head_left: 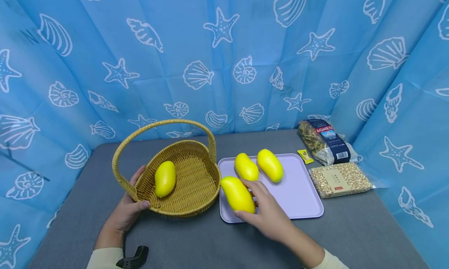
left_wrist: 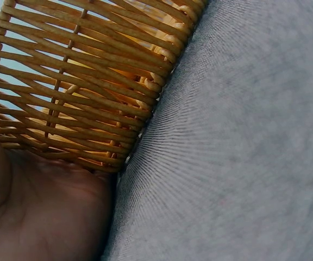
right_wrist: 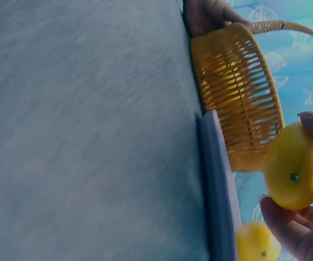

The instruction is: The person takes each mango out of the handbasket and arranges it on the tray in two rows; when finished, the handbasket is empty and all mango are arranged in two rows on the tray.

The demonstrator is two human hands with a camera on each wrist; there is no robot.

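My right hand (head_left: 268,210) grips a yellow mango (head_left: 237,195) above the near-left part of a lilac tray (head_left: 298,195). In the right wrist view the thumb and fingers clasp this mango (right_wrist: 292,168) from both sides, its stem end showing. Two more mangoes, one (head_left: 246,167) on the left and one (head_left: 270,165) on the right, lie on the tray. My left hand (head_left: 128,208) holds the left side of a woven basket (head_left: 191,183), thumb over the rim by the handle base. Inside the basket lies one mango (head_left: 165,179). In the left wrist view the palm (left_wrist: 48,206) is against the wicker wall (left_wrist: 86,81).
Right of the tray lie a bag of dry food (head_left: 324,140), a small yellow packet (head_left: 305,156) and a vacuum pack of pale beans or grains (head_left: 340,179). The basket's tall handle (head_left: 172,121) arches up. A blue shell-print curtain (head_left: 224,66) surrounds the grey table (head_left: 196,241).
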